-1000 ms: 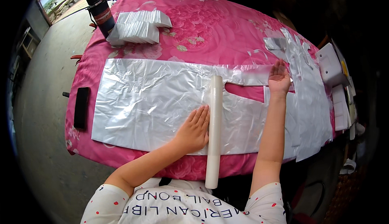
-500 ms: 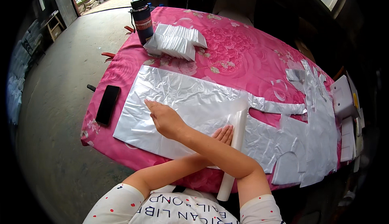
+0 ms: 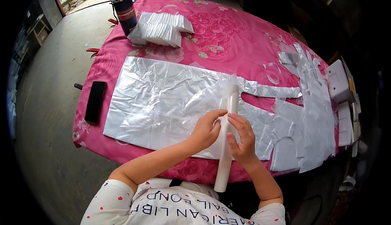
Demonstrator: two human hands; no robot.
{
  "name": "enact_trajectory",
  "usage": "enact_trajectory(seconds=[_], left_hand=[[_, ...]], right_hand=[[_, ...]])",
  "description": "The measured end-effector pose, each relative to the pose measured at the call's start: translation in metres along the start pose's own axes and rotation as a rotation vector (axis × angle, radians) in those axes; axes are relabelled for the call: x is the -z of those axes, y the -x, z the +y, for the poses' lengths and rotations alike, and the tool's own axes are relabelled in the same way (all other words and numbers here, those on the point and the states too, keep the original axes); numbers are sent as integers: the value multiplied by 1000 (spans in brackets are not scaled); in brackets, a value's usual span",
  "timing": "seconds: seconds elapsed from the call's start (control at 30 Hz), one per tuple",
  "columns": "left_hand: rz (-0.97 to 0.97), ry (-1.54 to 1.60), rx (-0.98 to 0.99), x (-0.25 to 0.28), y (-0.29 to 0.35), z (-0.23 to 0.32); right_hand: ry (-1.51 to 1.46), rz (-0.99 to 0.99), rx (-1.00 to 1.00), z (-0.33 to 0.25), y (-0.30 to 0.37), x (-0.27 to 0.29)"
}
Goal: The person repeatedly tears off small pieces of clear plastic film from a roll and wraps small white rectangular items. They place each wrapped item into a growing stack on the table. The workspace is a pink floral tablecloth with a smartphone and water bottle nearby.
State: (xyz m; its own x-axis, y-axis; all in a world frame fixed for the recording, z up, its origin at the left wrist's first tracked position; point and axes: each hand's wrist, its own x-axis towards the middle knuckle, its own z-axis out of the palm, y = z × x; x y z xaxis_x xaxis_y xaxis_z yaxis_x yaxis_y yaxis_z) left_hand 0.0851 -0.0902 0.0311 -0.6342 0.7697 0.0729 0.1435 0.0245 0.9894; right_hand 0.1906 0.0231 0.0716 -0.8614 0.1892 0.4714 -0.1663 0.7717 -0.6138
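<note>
On the left of the pink cloth [image 3: 97, 142] lies a black phone [image 3: 95, 102], just beside the slanting left edge of the sheet [image 3: 159, 96]. Farther back, at the far left corner, a dark bottle [image 3: 124, 14] with a black lid stands right by a stack [image 3: 159, 30] of folded white pieces. The sheet, silvery and creased, spreads across the middle of the cloth. Over it reaches the left hand [image 3: 207, 129], its fingers curled and its index fingertip at the left side of the roll [image 3: 223, 162]; whether it pinches any film there I cannot tell. The pale roll lies crosswise on the sheet, its near end jutting past the table edge toward the person. At its right side is the right hand [image 3: 243, 138], half open, fingers loosely bent and thumb apart. Right of the roll, pink shows through a curved cut-out below a narrow strip [image 3: 281, 91]. Then come overlapping silvery scraps [image 3: 318, 117], and at the far right, white boxes [image 3: 339, 80].
</note>
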Motion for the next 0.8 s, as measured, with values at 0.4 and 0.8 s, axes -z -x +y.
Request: enact_trajectory(seconds=[0.4,0.8], left_hand=[[137,813,698,-1,-100,-23],[-89,274,486,121,14,-2]], right_hand=[[269,-401,75,45,81,35],[247,-533,367,4,13,-63]])
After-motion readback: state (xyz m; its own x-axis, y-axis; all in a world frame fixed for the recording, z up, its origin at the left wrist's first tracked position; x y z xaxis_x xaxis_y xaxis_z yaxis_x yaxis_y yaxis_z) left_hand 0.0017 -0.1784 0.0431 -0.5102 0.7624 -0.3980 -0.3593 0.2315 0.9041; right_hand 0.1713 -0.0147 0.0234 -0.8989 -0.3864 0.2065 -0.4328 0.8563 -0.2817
